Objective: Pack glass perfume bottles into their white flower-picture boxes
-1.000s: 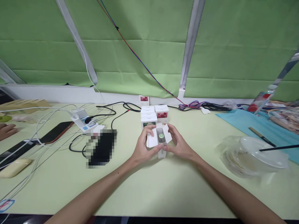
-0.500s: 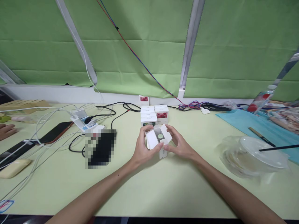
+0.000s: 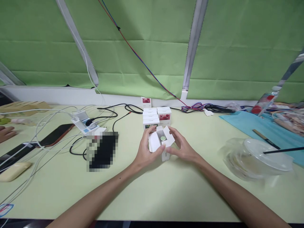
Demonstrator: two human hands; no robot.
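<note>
A small white carton (image 3: 165,155) stands upright on the table with its top flaps spread. Inside it shows the round, light green top of an item (image 3: 163,138); the rest of that item is hidden by the walls. My left hand (image 3: 147,148) grips the carton from the left, its thumb at the near top edge. From the right, my right hand (image 3: 181,148) holds the same carton, thumb on the near side and fingers behind a flap. Just beyond my hands sit several closed white cartons (image 3: 150,116), and one beside them (image 3: 164,116) bears a red picture.
Left lie a white power strip (image 3: 85,125), tangled cables, phones (image 3: 57,134) and a cream case (image 3: 15,171). Another person's hand (image 3: 6,133) rests at the far left. Right are a lidded bowl in plastic (image 3: 268,156), a pen (image 3: 266,139), blue cloth (image 3: 239,119) and a bottle (image 3: 265,102).
Almost nothing differs. The carton's left flap has shifted very slightly, and both hands keep their grip on the carton.
</note>
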